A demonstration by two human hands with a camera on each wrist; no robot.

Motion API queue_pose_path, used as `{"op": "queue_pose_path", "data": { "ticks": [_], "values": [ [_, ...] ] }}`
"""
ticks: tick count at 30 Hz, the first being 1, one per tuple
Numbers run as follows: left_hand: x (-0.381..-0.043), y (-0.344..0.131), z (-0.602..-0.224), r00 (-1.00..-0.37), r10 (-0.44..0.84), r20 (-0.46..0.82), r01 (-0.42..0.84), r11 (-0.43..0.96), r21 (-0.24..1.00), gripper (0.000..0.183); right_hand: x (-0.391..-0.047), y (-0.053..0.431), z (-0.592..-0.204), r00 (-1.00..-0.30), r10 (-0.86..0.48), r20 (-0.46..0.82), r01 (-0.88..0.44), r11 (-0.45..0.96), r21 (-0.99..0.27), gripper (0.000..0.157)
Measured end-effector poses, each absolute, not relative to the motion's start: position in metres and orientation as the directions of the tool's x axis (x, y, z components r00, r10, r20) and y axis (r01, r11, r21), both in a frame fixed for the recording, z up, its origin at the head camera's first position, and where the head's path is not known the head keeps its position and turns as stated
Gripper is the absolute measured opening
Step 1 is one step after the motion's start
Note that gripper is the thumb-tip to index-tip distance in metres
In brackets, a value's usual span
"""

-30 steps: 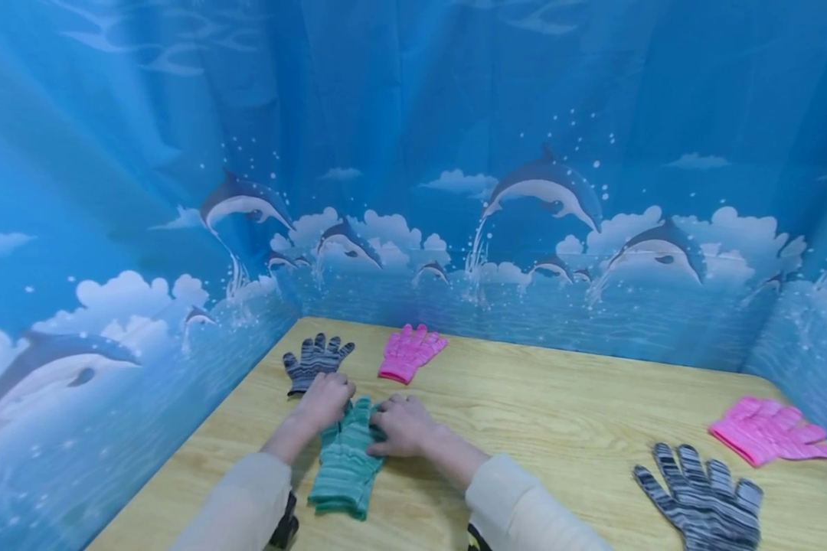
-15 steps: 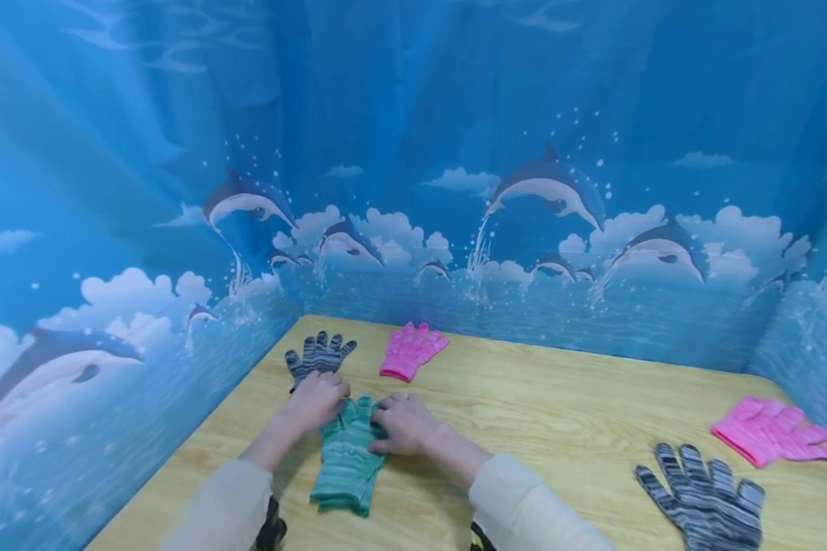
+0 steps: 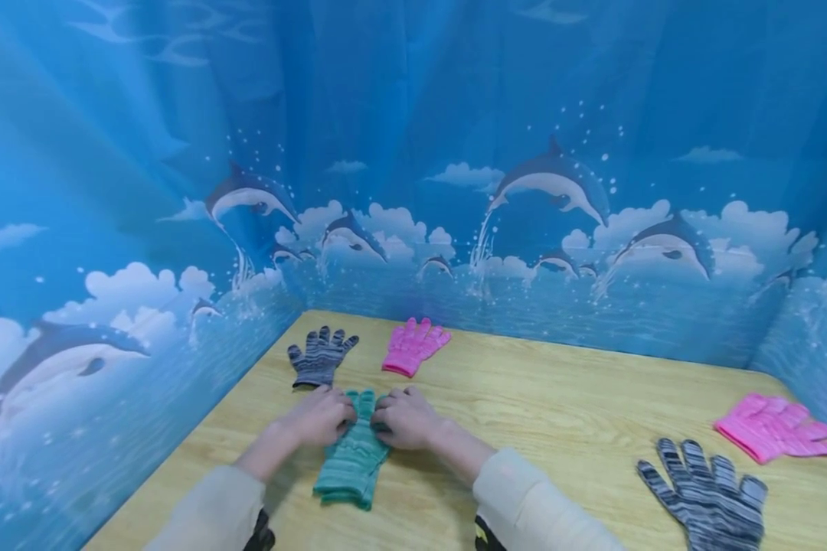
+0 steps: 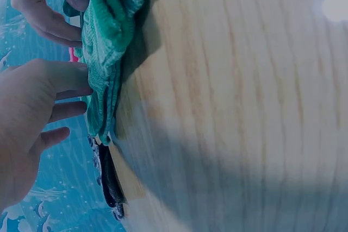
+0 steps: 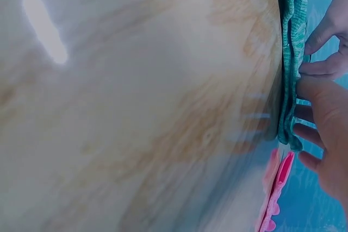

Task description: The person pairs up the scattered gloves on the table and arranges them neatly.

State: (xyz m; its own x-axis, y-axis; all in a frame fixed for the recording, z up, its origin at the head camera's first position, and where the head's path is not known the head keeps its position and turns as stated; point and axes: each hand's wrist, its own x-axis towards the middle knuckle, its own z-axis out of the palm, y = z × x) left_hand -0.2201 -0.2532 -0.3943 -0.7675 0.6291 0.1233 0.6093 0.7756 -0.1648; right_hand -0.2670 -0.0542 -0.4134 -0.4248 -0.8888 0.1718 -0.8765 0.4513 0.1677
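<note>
Teal-green knit gloves (image 3: 350,468), laid one on another, rest on the table with their cuffs toward me. At their finger end, my left hand (image 3: 322,417) touches the left edge and my right hand (image 3: 408,418) touches the right edge. In the left wrist view, the left hand (image 4: 30,118) has its fingers spread and relaxed, with fingertips right at the green cloth (image 4: 106,42). Similarly, the right wrist view shows the right hand (image 5: 326,129) with loose, separated fingers beside the stacked green layers (image 5: 293,63).
Beyond my left hand lies a grey-black striped glove (image 3: 320,357), with a pink glove (image 3: 415,347) to its right. Another pink glove (image 3: 775,428) and a striped glove (image 3: 717,493) lie at the right of the wooden table (image 3: 537,428). A blue dolphin-print curtain (image 3: 413,153) surrounds the table.
My left hand has come back toward me and in over the green gloves, uncovering the striped glove's cuff. My right hand stays at the right edge, its thumb drawn in. The gloves lie much as before.
</note>
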Motion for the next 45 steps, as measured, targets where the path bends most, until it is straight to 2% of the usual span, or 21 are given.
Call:
{"op": "queue_pose_path", "data": {
  "ticks": [11, 19, 22, 28, 31, 33, 39, 45],
  "values": [
    [-0.220, -0.256, -0.395, -0.767, 0.635, 0.091, 0.609, 0.765, -0.210, 0.010, -0.268, -0.057, -0.417, -0.404, -0.899, 0.167, -0.884, 0.431, 0.180, 0.025],
    [-0.223, -0.260, -0.389, -0.726, 0.662, 0.184, 0.625, 0.748, -0.226, 0.004, -0.268, -0.058, -0.411, -0.376, -0.913, 0.157, -0.899, 0.401, 0.176, 0.026],
    [-0.225, -0.260, -0.388, -0.740, 0.657, 0.146, 0.626, 0.751, -0.208, 0.006, -0.262, -0.061, -0.407, -0.300, -0.934, 0.193, -0.923, 0.335, 0.190, 0.023],
    [-0.228, -0.257, -0.388, -0.776, 0.627, 0.068, 0.609, 0.773, -0.180, 0.008, -0.237, -0.067, -0.398, -0.045, -0.971, 0.237, -0.976, 0.093, 0.197, 0.027],
    [-0.228, -0.256, -0.388, -0.788, 0.614, 0.048, 0.597, 0.782, -0.180, 0.008, -0.226, -0.067, -0.398, 0.022, -0.975, 0.222, -0.975, 0.028, 0.220, 0.030],
    [-0.227, -0.255, -0.388, -0.791, 0.611, 0.040, 0.595, 0.783, -0.184, 0.008, -0.222, -0.067, -0.401, 0.020, -0.979, 0.205, -0.974, 0.027, 0.225, 0.026],
    [-0.225, -0.257, -0.390, -0.791, 0.611, 0.042, 0.594, 0.783, -0.185, 0.009, -0.218, -0.067, -0.404, -0.052, -0.984, 0.170, -0.984, 0.080, 0.161, 0.012],
    [-0.223, -0.259, -0.391, -0.784, 0.619, 0.053, 0.600, 0.777, -0.191, 0.012, -0.220, -0.063, -0.400, -0.030, -0.976, 0.214, -0.989, 0.060, 0.135, 0.009]
  ]
}}
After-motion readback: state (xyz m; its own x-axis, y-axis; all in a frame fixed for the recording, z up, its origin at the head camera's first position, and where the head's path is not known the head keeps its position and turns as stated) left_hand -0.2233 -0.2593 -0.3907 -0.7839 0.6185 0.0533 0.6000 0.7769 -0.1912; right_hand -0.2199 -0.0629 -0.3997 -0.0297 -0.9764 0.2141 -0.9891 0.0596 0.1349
